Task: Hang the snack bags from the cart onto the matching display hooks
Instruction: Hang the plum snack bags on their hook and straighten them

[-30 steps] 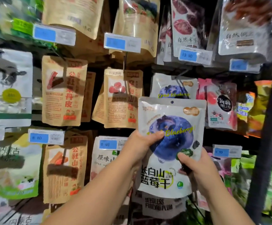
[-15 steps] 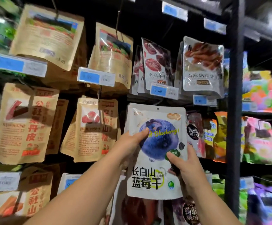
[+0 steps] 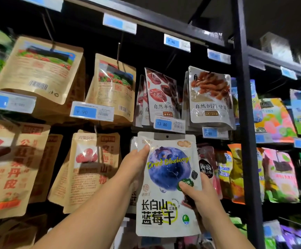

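Nearest, two bare forearms come up from the bottom edge, which cuts them off. The left hand [image 3: 135, 166] pinches the upper left edge of the blueberry bag [image 3: 165, 186], with the thumb flat on the front and the fingers hidden behind. The right hand [image 3: 198, 193] grips the bag's right edge lower down. Its thumb lies on a green badge and the other fingers are out of sight behind.

The bag is upright against the display, not in any cart. Its grey top strip has a small hole [image 3: 167, 136], and whether a hook passes through it cannot be told. Touching the strip from above is a blue price tag [image 3: 169, 124] reading 13.80.

A sliver of white bag [image 3: 133, 144] peeks out behind the blueberry bag's left edge, mostly covered. Left of the blueberry bag hang kraft bags [image 3: 90, 169] with smeared red print. To its right, a dark-labelled pouch [image 3: 207, 168] is half hidden by the bag and the right hand.

Further right stands a black post [image 3: 244, 123], with blurred bright packs [image 3: 279, 175] beyond it. Above the tag hang date bags [image 3: 161, 94], and beside them on the right is a bag of orange strips [image 3: 210, 96], its lettering partly illegible.
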A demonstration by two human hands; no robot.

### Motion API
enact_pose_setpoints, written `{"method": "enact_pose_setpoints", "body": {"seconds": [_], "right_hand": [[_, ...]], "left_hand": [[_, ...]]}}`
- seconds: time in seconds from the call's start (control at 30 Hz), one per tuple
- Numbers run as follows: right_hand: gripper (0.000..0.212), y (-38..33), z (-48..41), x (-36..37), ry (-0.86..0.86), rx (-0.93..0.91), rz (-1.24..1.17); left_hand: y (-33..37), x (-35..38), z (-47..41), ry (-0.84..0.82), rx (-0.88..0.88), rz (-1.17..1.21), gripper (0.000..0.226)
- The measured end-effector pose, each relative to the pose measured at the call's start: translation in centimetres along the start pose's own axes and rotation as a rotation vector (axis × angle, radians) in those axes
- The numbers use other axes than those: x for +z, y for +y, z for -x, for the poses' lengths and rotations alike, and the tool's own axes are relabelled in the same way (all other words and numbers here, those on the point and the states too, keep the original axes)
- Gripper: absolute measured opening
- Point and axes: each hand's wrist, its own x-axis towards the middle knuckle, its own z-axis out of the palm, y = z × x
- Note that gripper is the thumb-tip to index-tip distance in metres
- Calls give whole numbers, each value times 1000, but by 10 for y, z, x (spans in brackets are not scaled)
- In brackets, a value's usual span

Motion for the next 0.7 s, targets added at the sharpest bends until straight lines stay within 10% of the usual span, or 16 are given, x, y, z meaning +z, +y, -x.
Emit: {"method": "enact_pose_setpoints", "body": {"seconds": [0.13,0.7], "right_hand": [[44,1,-5,-1,3,7,4],[36,0,-20,-18,-69,5,56]], "left_hand": [[18,5,17,27,-32,3,39],[33,11,-13,118,60,-21,42]]}}
